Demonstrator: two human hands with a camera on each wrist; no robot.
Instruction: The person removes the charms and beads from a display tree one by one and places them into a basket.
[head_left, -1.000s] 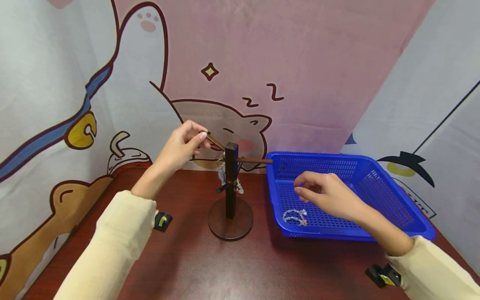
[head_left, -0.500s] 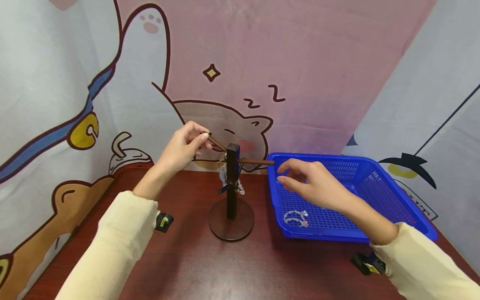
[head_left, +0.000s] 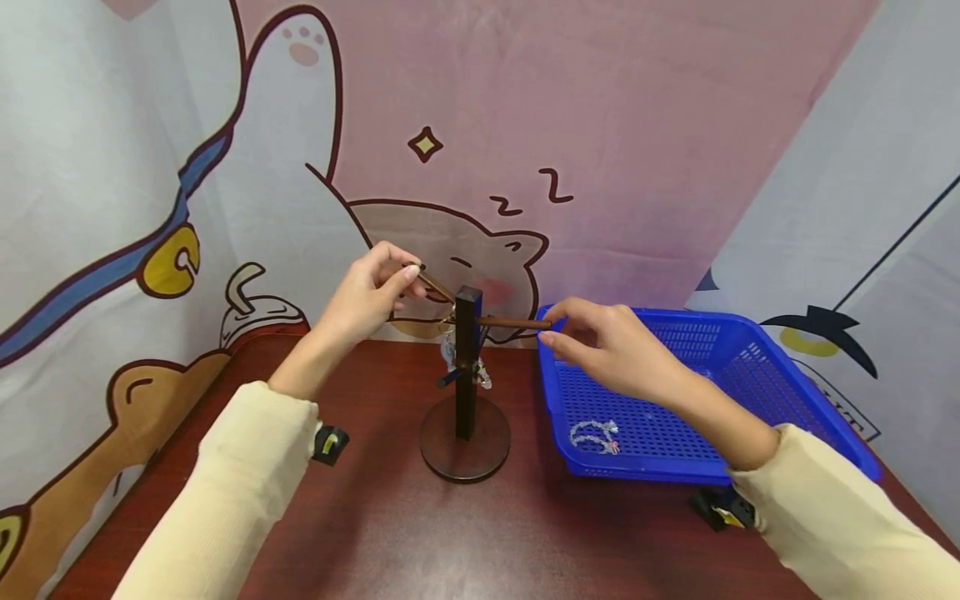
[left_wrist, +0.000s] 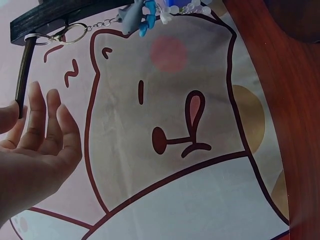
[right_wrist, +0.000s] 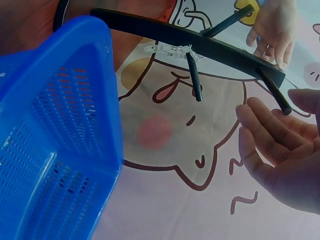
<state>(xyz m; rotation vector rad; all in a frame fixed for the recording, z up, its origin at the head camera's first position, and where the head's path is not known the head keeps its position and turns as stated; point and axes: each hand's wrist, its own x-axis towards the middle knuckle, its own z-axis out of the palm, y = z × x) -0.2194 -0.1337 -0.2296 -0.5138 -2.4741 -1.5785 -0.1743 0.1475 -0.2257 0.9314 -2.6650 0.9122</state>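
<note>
A dark wooden stand [head_left: 465, 367] with a round base and several pegs stands on the table. My left hand [head_left: 363, 292] pinches the end of its upper left peg [head_left: 435, 283] between thumb and finger. From that peg, close to the post, hangs a keychain [left_wrist: 131, 19] with a metal ring and a grey-and-blue animal charm. My right hand [head_left: 607, 346] is at the tip of the upper right peg [head_left: 517, 322], thumb and fingers around it with a gap showing in the right wrist view. Clear beads [right_wrist: 172, 51] hang on a lower peg.
A blue plastic basket [head_left: 712, 479] sits on the table at the right, partly below my right hand. Inside lies a clear beaded bracelet [head_left: 594, 437] near its front left corner. A printed cloth [head_left: 637, 167] hangs behind the brown table [head_left: 375, 517].
My right hand has moved left and up from over the basket to the tip of the right peg. The left hand keeps its pinch on the left peg.
</note>
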